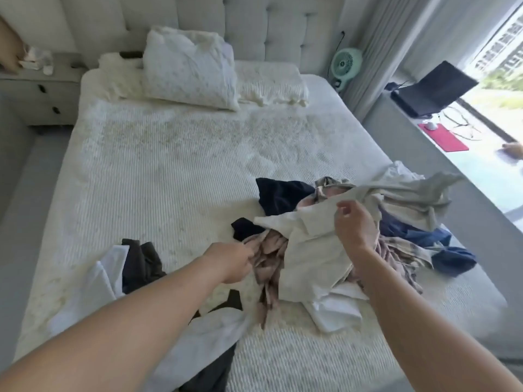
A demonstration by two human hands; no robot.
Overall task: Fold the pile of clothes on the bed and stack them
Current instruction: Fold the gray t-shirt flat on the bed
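A wide bed (175,154) with a ribbed cream cover fills most of the frame, its tufted pale headboard (254,32) across the top. Two pillows (192,72) lie against it at upper centre, one propped over the other. In the upper left stands a grey nightstand (36,91) with dark drawer pulls and some small clutter on top. In the upper right, beside the grey curtain (376,52), a mint-green fan (346,63) sits near the mattress corner. Along the right edge a low counter (424,142) by the bright window carries an open black laptop (433,89), a red mat (443,137) and loose cables.

The pile of clothes (325,250) sprawls in the lower right of the bed: navy, cream, pinkish, plaid and blue pieces tangled together. More garments, white and dark brown (138,264), lie apart at lower left.

The right hand (355,224) has its grip closed, pinching a grey-cream garment (402,193) lifted above the pile. The left hand (229,261) reaches to the pinkish cloth (268,256), fingers curled at its edge; whether they actually clamp it I cannot tell.
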